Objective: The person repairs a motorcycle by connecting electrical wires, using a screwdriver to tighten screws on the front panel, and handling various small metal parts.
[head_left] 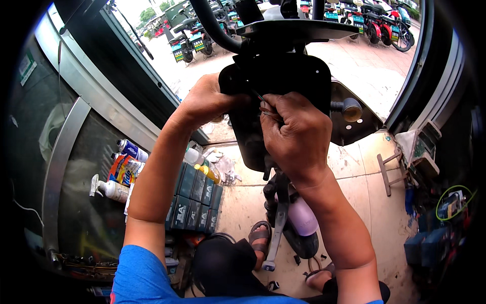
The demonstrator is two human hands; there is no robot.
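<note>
In front of me stands a black panel (pixel 298 76) with rounded corners, on the dark frame of what looks like a scooter or bike. My left hand (pixel 205 101) grips its left edge, the thumb across the front and the other fingers mostly hidden behind. Against the panel's middle, my right hand (pixel 296 126) is closed in a pinch. A thin, dark, wire-like piece shows at its fingertips, too small and shadowed to name. Above the panel, a curved black tube (pixel 215 28) and a flat dark plate (pixel 298 29) cross the view.
Dark battery-like boxes (pixel 192 202) are stacked at the left, beside a spray bottle (pixel 111 190) and cans. A pink-and-black rounded part (pixel 302 218) is low between my feet. At the right are a small wooden stool (pixel 392 172) and dark boxes (pixel 428 248). Parked scooters (pixel 374 23) stand outside the doorway.
</note>
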